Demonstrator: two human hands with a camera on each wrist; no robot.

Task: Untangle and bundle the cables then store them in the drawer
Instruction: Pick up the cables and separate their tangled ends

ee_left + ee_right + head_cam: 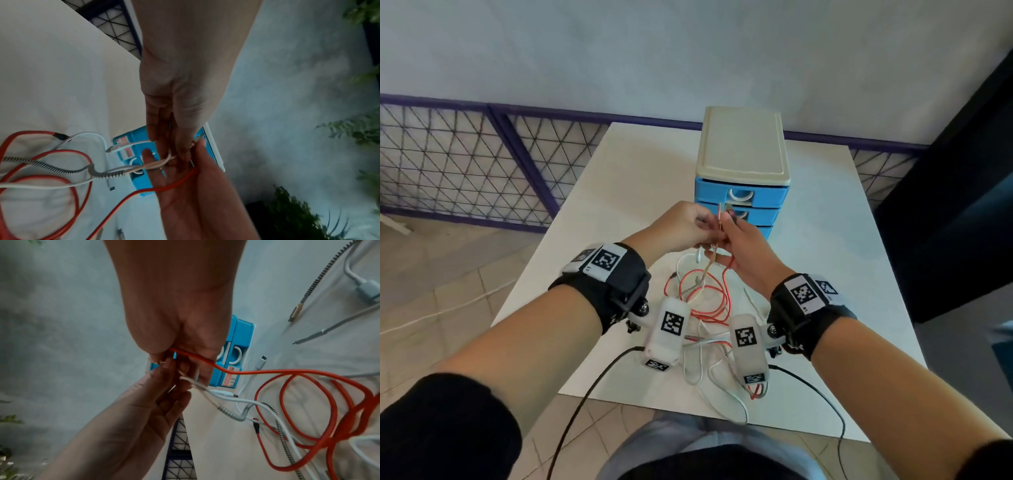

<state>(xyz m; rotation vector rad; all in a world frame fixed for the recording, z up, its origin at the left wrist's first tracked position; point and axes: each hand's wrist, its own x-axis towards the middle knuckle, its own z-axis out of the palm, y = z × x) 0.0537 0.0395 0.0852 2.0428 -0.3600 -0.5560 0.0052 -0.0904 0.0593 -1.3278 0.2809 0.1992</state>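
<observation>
- Left hand (681, 224) and right hand (739, 246) are pinching cable ends together above the white table (592, 192).
- Red cable (709, 294) is looping through white cable (695, 370); pulling now is risking tighter knots.
- Drawer unit (741, 202) is sitting closed behind.

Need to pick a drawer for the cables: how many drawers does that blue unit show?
3, stacked: top drawer, middle drawer behind the raised hands, bottom drawer mostly hidden. All look closed.

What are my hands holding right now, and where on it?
Both hands pinch cable ends, raised above the tangle: the right hand the red cable near its end, the left hand thin pale cable ends.
</observation>
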